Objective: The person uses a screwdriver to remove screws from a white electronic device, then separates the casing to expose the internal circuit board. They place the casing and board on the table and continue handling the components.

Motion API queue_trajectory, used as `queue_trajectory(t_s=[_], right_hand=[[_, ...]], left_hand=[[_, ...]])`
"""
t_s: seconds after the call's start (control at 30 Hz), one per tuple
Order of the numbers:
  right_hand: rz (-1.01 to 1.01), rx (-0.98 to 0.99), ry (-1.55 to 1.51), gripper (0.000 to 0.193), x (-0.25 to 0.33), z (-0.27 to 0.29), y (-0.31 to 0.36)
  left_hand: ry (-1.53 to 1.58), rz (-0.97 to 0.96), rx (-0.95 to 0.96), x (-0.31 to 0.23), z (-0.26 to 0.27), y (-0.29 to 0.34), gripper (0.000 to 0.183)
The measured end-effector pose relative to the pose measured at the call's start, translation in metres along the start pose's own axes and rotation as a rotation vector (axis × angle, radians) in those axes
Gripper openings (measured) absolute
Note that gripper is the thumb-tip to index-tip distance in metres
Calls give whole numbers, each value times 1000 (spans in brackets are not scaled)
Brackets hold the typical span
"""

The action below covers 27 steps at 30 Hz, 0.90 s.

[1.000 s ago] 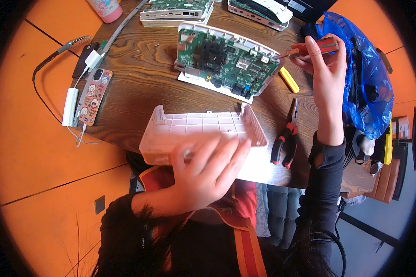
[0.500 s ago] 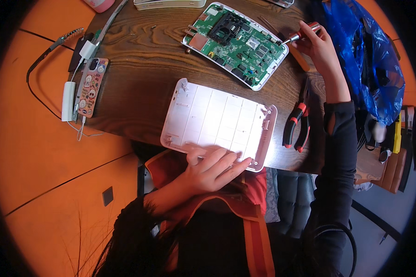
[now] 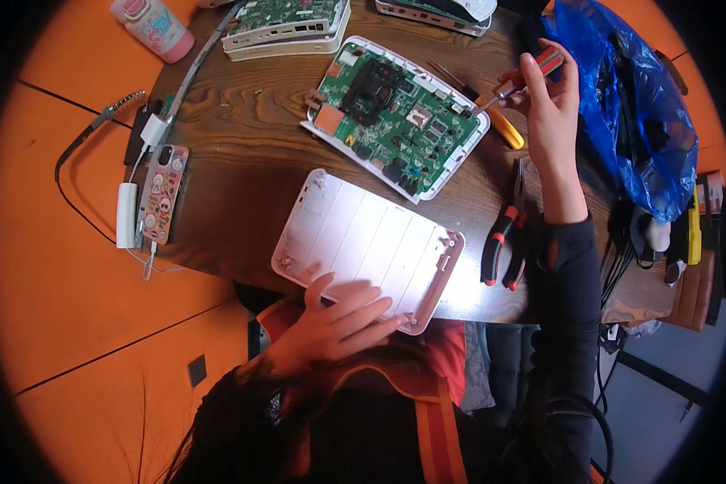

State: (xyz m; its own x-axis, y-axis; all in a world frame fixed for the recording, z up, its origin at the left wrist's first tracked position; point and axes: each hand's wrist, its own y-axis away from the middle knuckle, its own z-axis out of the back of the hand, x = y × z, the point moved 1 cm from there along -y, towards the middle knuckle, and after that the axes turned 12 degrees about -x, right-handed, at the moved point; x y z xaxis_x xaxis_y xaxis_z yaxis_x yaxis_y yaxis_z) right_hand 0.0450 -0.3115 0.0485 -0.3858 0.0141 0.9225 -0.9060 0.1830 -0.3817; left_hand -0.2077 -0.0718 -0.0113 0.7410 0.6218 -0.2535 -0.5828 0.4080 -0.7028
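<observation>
My right hand [image 3: 552, 105] grips a screwdriver [image 3: 518, 83] with a red handle. Its shaft slants down to the right corner of a green circuit board [image 3: 419, 119], which sits in a white casing tray; whether it touches a screw is too small to tell. Nearer to me lies a white plastic cover [image 3: 363, 234], inner side up, by the table's front edge. Over the cover's near edge my left hand [image 3: 335, 323] is spread, fingers apart, holding nothing; I cannot tell whether the fingertips touch the cover.
Red-and-black pliers [image 3: 504, 242] lie right of the cover. A yellow-handled tool [image 3: 506, 129] rests beside the board. Blue plastic bag [image 3: 645, 121] stands at the right, a phone [image 3: 165, 194] and cables at the left. More cased boards [image 3: 286, 31] and a pink bottle [image 3: 157, 32] are at the back.
The view has shifted, so the table's things sit lower and more of the back shows. My left hand's fingers have spread wider over the cover. The screwdriver stays at the board's right corner.
</observation>
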Motion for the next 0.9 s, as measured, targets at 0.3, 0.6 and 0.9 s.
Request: queue_trajectory(t_s=[0.3, 0.6, 0.9], right_hand=[[331, 304, -39, 46, 49, -17, 7], [480, 450, -168, 63, 63, -19, 23], [610, 83, 64, 65, 54, -4, 28]], left_hand=[[-168, 382, -413, 121, 32, -93, 75], [1075, 739, -195, 194, 1, -125, 53], [915, 697, -376, 180, -12, -111, 48]])
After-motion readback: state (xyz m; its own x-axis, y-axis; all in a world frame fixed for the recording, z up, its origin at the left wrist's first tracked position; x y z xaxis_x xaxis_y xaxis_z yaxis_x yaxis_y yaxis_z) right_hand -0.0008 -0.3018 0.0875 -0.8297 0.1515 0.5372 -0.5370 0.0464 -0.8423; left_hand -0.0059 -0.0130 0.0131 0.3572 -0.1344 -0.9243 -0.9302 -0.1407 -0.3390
